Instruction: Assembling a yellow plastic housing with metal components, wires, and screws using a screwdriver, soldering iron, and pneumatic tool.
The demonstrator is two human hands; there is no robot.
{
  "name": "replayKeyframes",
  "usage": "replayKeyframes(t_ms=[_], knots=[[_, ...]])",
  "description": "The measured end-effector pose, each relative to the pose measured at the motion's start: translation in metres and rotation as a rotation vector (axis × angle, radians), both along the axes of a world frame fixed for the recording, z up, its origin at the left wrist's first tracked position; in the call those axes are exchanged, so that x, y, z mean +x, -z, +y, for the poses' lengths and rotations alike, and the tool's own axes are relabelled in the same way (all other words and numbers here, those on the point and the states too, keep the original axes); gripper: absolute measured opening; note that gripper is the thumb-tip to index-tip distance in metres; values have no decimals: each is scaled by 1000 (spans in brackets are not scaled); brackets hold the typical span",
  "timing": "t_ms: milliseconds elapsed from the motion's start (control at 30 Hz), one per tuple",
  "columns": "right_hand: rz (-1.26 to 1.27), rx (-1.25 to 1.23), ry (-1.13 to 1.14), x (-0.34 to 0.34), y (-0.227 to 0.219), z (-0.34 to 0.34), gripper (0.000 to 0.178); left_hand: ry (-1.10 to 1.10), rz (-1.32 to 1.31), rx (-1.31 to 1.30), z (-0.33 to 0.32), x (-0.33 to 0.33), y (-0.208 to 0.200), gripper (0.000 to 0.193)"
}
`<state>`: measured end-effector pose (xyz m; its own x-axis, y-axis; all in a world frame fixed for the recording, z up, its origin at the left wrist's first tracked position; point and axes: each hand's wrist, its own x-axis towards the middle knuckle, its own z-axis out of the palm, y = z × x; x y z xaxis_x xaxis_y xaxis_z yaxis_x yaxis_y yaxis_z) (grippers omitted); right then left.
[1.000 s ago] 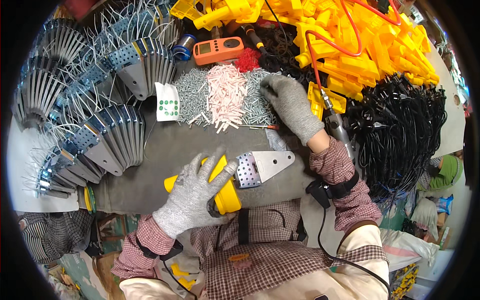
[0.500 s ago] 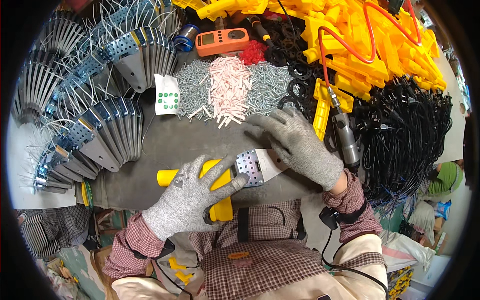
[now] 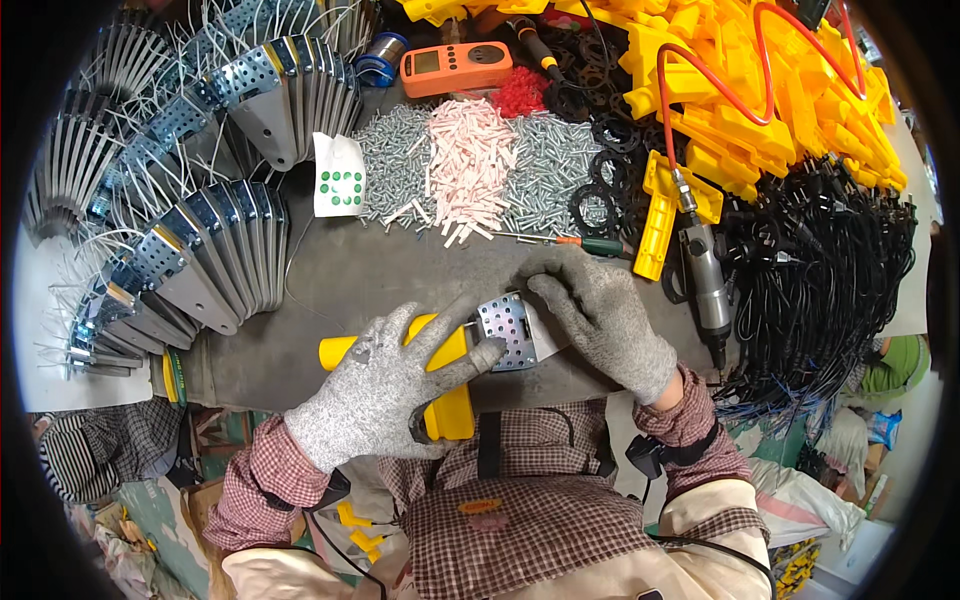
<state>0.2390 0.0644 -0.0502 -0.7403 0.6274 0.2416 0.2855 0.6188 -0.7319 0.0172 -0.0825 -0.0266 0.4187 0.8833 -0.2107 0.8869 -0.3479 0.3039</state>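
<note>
In a grey glove, my left hand (image 3: 375,385) lies over a yellow plastic casing (image 3: 450,408), its fingers wrapped across the middle. A perforated metal plate (image 3: 505,335) with a pale flat extension (image 3: 545,335) sticks out from the casing's right side, by my left thumb. Above the extension is my gloved right hand (image 3: 605,325), fingers bent and drawn together. Whatever its fingertips hold, if anything, is hidden. Just beyond it lies a screwdriver (image 3: 598,244) with a green and orange handle.
Beyond my hands are piles of screws (image 3: 390,165) and pink sleeves (image 3: 468,170). Metal plates with wires (image 3: 215,260) stand at left. A pneumatic driver (image 3: 708,285) on a red hose, yellow casings (image 3: 740,90) and black cords (image 3: 810,290) crowd the right. An orange meter (image 3: 455,69) sits far back.
My right hand has moved down and nearer, its spread fingers now bent together. The screwdriver has come into sight. My left hand keeps its hold on the casing. The view has shifted slightly.
</note>
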Motion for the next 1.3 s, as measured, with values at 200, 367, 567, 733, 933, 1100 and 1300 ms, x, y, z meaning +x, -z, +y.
replayKeyframes(t_ms=[200,367,567,733,933,1100,1300], knots=[[33,79,-157,-5,5,-3,12,9,-2,4,4,2,1,102],[161,29,-114,-13,20,-10,17,-9,-141,70,1,3,14,101],[208,98,-69,-15,26,-19,17,-5,-334,156,3,0,24,106],[130,318,92,-20,33,-37,28,11,-343,176,4,-3,29,107],[104,250,28,-15,26,-48,56,-12,-276,207,0,4,31,103],[-205,208,-12,-8,11,6,26,-37,-204,138,-3,7,31,101],[-614,661,-89,-42,4,22,17,-18,-223,165,-1,7,31,101]])
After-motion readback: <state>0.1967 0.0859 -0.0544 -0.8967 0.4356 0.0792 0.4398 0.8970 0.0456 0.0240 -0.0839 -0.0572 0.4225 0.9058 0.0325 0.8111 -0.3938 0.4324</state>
